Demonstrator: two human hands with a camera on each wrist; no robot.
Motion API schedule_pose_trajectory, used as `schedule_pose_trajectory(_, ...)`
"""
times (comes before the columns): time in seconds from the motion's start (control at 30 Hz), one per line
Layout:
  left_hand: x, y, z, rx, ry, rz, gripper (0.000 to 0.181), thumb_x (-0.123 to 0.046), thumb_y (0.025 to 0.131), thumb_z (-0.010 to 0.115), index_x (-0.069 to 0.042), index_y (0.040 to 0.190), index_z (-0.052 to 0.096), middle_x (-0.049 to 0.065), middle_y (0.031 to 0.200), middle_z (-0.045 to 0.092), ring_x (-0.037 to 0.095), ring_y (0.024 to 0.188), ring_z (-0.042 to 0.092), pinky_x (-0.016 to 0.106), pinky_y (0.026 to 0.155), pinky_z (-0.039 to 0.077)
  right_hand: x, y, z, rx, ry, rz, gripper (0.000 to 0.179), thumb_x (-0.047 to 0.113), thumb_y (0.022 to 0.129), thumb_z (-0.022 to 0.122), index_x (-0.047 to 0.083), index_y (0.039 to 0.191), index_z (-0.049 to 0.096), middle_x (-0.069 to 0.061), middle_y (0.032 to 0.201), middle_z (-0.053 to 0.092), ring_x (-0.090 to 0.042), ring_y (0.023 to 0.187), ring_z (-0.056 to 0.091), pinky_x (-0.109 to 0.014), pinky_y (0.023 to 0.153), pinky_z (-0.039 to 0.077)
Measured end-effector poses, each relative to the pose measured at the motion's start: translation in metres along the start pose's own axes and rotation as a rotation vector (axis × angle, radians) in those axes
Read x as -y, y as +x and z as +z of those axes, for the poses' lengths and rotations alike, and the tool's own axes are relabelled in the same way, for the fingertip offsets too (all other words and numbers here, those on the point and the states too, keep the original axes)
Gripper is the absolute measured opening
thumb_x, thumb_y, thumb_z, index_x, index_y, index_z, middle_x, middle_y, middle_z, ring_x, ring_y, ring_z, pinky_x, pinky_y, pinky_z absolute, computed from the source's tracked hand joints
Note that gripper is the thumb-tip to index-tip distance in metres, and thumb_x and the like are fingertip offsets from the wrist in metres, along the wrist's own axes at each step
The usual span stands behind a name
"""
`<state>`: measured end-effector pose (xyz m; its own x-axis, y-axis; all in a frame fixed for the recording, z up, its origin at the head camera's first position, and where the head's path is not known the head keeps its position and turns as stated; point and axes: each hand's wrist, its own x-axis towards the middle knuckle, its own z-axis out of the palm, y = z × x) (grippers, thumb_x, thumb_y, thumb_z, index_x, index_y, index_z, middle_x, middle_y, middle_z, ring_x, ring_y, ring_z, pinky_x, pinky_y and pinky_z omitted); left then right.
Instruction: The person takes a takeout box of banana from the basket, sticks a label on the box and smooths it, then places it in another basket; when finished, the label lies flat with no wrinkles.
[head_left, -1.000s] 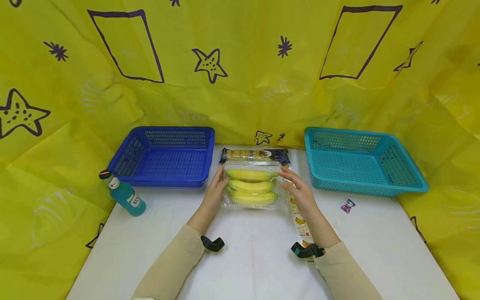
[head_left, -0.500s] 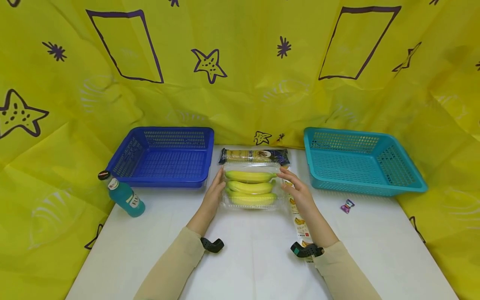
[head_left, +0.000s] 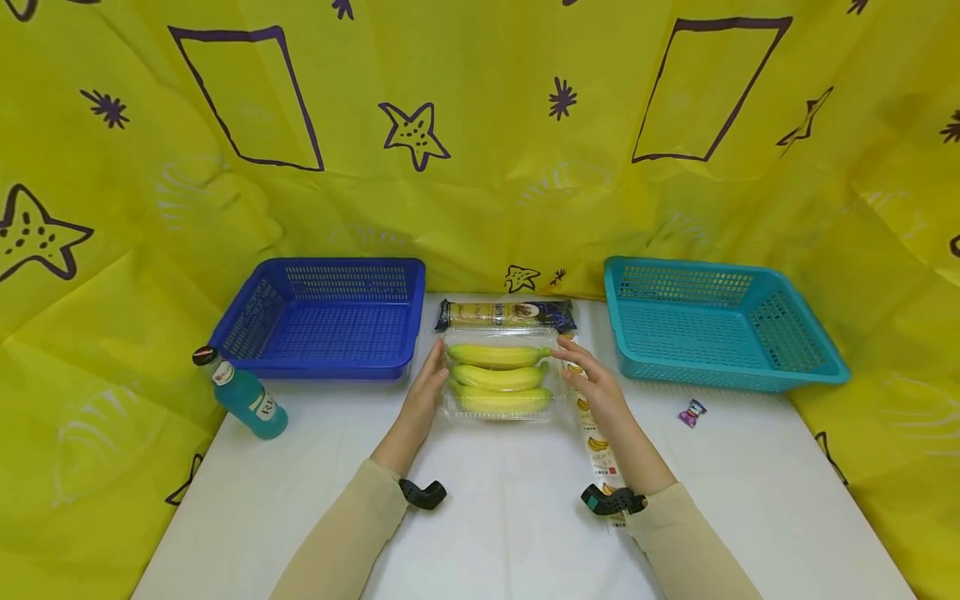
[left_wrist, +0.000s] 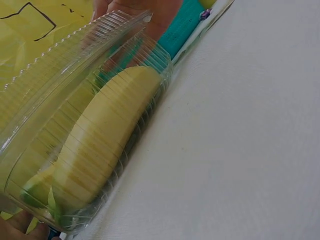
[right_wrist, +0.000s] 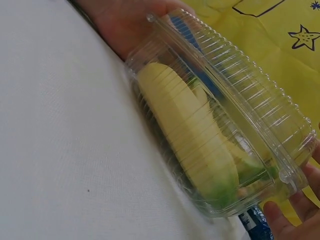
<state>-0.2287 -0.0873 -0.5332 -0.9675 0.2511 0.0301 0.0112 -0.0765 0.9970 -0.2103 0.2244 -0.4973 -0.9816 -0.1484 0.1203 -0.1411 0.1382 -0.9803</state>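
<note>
A clear plastic clamshell box [head_left: 501, 337] stands on the white table with its lid down. Inside lie three bananas [head_left: 498, 377], yellow with greenish ends. My left hand [head_left: 422, 398] is at the box's left side, its fingers extended along the wall. At the opposite side my right hand [head_left: 597, 387] has its fingers spread and slightly bent, the tips at the box's wall. The right wrist view shows these fingers [right_wrist: 300, 202] by the box's corner. Under the right forearm runs a strip of banana stickers [head_left: 597, 444], partly hidden.
Behind the box lies a pasta packet [head_left: 504, 314]. A blue basket [head_left: 330, 368] stands back left, a teal basket [head_left: 720, 377] back right. A blue-green bottle [head_left: 251, 402] leans against the blue basket. A small purple wrapped sweet [head_left: 692, 412] lies at right.
The head view has shifted slightly, so the scene sits a little lower and further left. Both hands keep their places beside the box.
</note>
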Motion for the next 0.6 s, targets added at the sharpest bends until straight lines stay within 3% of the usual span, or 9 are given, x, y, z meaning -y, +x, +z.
schedule_pose_trajectory(0.17,0.001,-0.001,0.0,0.001,-0.006,0.004,0.061,-0.031,0.105,0.038,-0.028,0.16,0.013,-0.007,0.167,0.012,0.016,0.155,0.004,0.047,0.126,0.002,0.002,-0.003,-0.006,0.039,-0.044,-0.013,0.039,0.018,0.101,0.055,0.001,0.136,0.056,-0.007,0.161,0.033,-0.032,0.153,0.015,-0.068,0.117,0.017)
schedule_pose_trajectory(0.27,0.002,0.001,0.0,0.006,-0.014,0.01,0.061,-0.031,0.105,0.038,-0.025,0.16,0.013,-0.006,0.167,0.011,0.016,0.155,0.003,0.046,0.126,0.001,0.007,-0.005,-0.013,0.055,-0.094,-0.031,0.04,0.017,0.102,0.053,-0.002,0.137,0.054,-0.009,0.16,0.034,-0.032,0.152,0.019,-0.06,0.117,0.025)
schedule_pose_trajectory(0.33,0.003,0.002,-0.001,0.004,-0.015,0.007,0.061,-0.031,0.105,0.039,-0.024,0.16,0.013,-0.006,0.167,0.011,0.016,0.155,0.003,0.045,0.127,0.001,0.011,-0.006,-0.018,0.056,-0.132,-0.04,0.039,0.015,0.102,0.053,-0.004,0.136,0.054,-0.009,0.158,0.039,-0.026,0.149,0.029,-0.045,0.114,0.037)
schedule_pose_trajectory(0.43,0.002,0.003,-0.002,0.003,-0.017,-0.002,0.06,-0.028,0.106,0.038,-0.02,0.16,0.012,-0.004,0.167,0.01,0.017,0.155,0.002,0.044,0.127,0.002,0.015,-0.008,-0.026,0.064,-0.152,-0.052,0.037,0.012,0.102,0.053,-0.004,0.135,0.055,-0.009,0.146,0.053,-0.016,0.134,0.05,-0.028,0.1,0.049)
schedule_pose_trajectory(0.5,0.0,0.003,-0.003,0.005,-0.018,-0.012,0.06,-0.026,0.107,0.037,-0.019,0.16,0.011,-0.003,0.167,0.009,0.018,0.155,0.002,0.043,0.127,0.002,0.016,-0.01,-0.032,0.086,-0.142,-0.051,0.037,0.011,0.102,0.053,-0.004,0.135,0.055,-0.002,0.134,0.062,-0.011,0.122,0.059,-0.024,0.093,0.054)
schedule_pose_trajectory(0.6,-0.007,0.001,-0.003,0.014,-0.015,-0.024,0.06,-0.023,0.107,0.035,-0.015,0.16,0.009,0.001,0.168,0.007,0.02,0.155,0.001,0.043,0.127,0.002,0.015,-0.012,-0.038,0.118,-0.135,-0.041,0.038,0.01,0.101,0.054,-0.003,0.136,0.054,0.012,0.119,0.066,-0.01,0.11,0.065,-0.029,0.091,0.057)
